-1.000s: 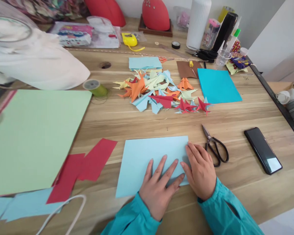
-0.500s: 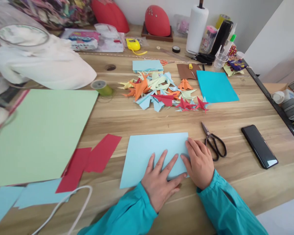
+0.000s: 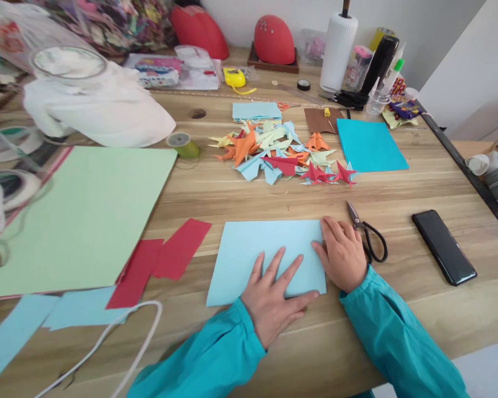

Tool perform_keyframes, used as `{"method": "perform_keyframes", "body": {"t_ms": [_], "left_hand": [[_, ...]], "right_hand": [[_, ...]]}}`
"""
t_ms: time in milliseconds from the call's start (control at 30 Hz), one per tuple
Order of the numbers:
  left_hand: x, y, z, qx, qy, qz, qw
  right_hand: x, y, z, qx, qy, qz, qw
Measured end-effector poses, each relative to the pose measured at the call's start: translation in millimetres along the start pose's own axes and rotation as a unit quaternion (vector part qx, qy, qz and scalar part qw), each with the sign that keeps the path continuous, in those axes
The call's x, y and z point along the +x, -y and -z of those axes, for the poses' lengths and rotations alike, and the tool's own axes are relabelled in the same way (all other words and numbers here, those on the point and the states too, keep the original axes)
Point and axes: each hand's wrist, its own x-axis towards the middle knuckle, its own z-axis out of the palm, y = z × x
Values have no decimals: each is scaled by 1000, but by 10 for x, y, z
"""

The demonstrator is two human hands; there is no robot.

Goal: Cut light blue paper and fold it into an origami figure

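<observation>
A light blue sheet of paper lies flat on the wooden table in front of me. My left hand rests on its near edge with fingers spread flat. My right hand presses on the sheet's right edge, fingers together and laid flat. Black scissors lie just right of my right hand. Both arms wear teal sleeves.
A heap of folded paper shapes lies beyond the sheet, with a turquoise sheet to its right. A black phone lies at right. A large green sheet, red strips and a white cord are at left.
My right hand has slid a little farther up the sheet's right edge. The view has shifted slightly; the paper and my left hand stay in place.
</observation>
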Motion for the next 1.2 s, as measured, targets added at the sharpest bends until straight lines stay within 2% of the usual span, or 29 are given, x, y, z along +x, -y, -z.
{"method": "perform_keyframes", "body": {"t_ms": [200,367,467,567,633,667,700,767,800,833,867,933,1000,1033,1067,1100,1200], "left_hand": [[-31,50,-66,-1,-80,-8,997],[-38,66,-140,0,-123,-32,992],[-37,85,-153,13,-164,-54,985],[-44,116,-21,-13,-225,-54,973],[-56,120,171,-60,-244,-23,968],[-62,111,288,-86,-243,22,966],[-67,97,410,-105,-247,95,959],[-72,62,638,-159,-308,288,893],[-68,51,729,-197,-325,342,859],[-58,50,799,-235,-343,381,826],[-42,63,845,-284,-351,409,793],[6,137,866,-396,-346,448,723],[64,257,800,-500,-322,477,648],[90,322,742,-531,-303,482,628],[110,384,672,-544,-306,484,613],[125,437,596,-544,-317,480,611],[138,525,385,-505,-303,452,670]], "right_hand": [[31,-59,-30,94,-84,-27,992],[28,-121,-47,145,-93,-20,985],[18,-145,-39,210,-121,-26,970],[48,-115,5,327,-140,-69,932],[111,-54,46,425,-130,-101,890],[154,-12,64,480,-122,-106,862],[203,36,80,539,-113,-104,828],[300,144,98,650,-63,-94,751],[340,200,100,687,-36,-95,719],[370,253,96,708,-14,-101,699],[386,301,87,715,-2,-112,690],[380,371,59,703,-6,-140,697],[336,401,26,693,4,-152,705],[309,401,10,691,15,-152,706],[286,394,-5,692,28,-151,705],[267,383,-18,696,36,-152,701],[248,338,-50,703,33,-181,687]]}}
